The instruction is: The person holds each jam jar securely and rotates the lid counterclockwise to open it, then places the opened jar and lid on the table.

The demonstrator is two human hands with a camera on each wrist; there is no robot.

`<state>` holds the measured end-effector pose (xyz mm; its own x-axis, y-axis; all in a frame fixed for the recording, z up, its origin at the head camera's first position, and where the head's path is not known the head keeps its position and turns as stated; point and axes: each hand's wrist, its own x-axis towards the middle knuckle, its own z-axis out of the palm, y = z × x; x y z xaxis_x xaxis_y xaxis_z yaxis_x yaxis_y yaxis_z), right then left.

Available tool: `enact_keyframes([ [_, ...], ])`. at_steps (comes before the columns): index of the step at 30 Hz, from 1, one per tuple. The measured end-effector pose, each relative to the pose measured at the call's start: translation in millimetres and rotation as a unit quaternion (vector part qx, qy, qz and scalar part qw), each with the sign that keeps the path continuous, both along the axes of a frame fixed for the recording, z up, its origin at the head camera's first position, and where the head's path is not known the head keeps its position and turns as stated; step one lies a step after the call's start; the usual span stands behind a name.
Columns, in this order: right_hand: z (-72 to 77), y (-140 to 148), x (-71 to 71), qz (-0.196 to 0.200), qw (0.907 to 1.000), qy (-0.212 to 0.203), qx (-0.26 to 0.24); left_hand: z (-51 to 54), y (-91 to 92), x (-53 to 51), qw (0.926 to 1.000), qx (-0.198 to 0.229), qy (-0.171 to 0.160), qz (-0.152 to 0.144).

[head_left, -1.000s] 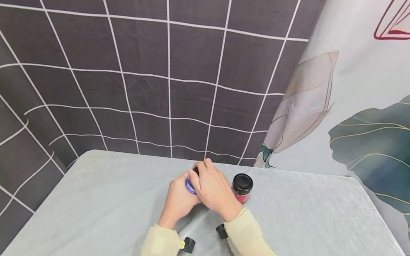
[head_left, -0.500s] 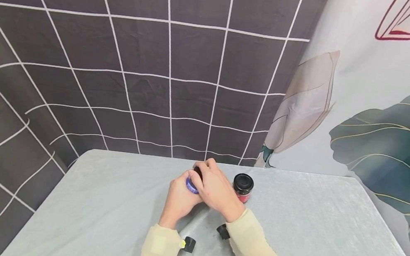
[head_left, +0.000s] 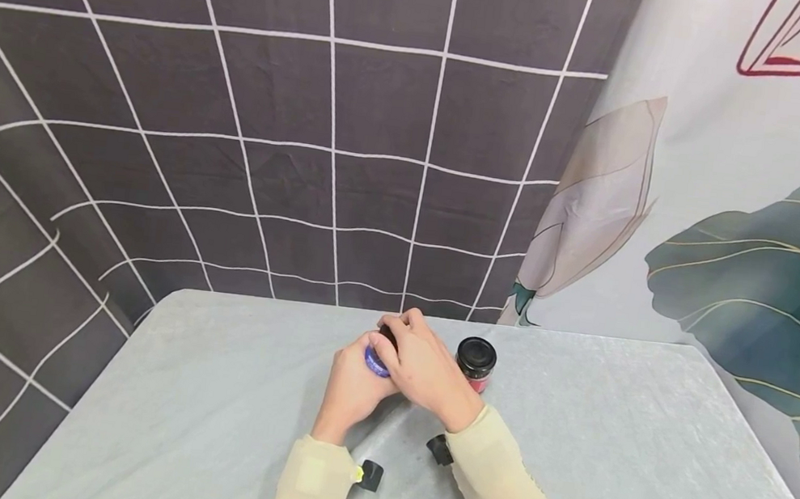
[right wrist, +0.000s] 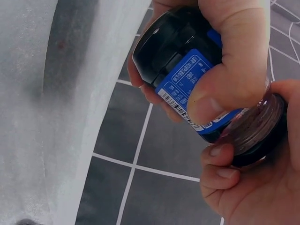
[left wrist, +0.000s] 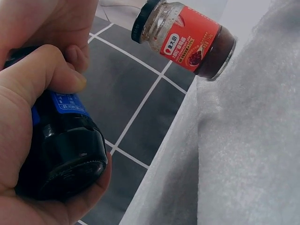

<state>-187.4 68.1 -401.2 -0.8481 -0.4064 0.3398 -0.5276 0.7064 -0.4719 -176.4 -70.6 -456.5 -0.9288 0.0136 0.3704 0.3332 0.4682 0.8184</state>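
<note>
My left hand (head_left: 351, 387) grips the body of a jam jar (right wrist: 180, 70) with a blue label and dark contents, its thumb across the label in the right wrist view. My right hand (head_left: 431, 373) has its fingers around the jar's black lid (right wrist: 262, 152) from above. Much of the lid is hidden by that hand in the head view. The clear glass neck shows beside the lid in the right wrist view. Just right of my right hand stands a second jam jar (left wrist: 192, 40), upright, with a red label and a black lid.
A pale grey cloth covers the table (head_left: 209, 392), whose far edge lies just beyond the jars. Behind it hangs a dark curtain (head_left: 377, 117) with white grid lines. A white cloth with leaf prints (head_left: 772, 256) hangs at the right.
Both hands keep their grip on the blue-labelled jar, with hardly any visible movement. The head view has shifted very slightly.
</note>
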Motion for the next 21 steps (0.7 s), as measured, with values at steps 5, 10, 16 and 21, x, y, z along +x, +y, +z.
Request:
enact_keyframes([
  [5,0.4,0.4,-0.5,0.007,0.9999,0.009,0.003,-1.1,-0.5,-0.7,1.0000,0.004,-0.007,-0.003],
  [10,1.0,1.0,-1.1,0.009,0.9999,0.008,0.007,-2.4,-0.7,-1.2,0.9999,0.005,-0.008,-0.006],
  [16,2.7,1.5,-0.8,0.016,0.9998,0.007,0.009,-2.4,-1.4,-1.0,0.9999,0.004,-0.010,-0.007],
  [21,4.0,2.4,-0.7,0.022,0.9996,0.010,0.012,-2.1,-1.6,-0.8,0.9999,0.002,-0.015,-0.006],
])
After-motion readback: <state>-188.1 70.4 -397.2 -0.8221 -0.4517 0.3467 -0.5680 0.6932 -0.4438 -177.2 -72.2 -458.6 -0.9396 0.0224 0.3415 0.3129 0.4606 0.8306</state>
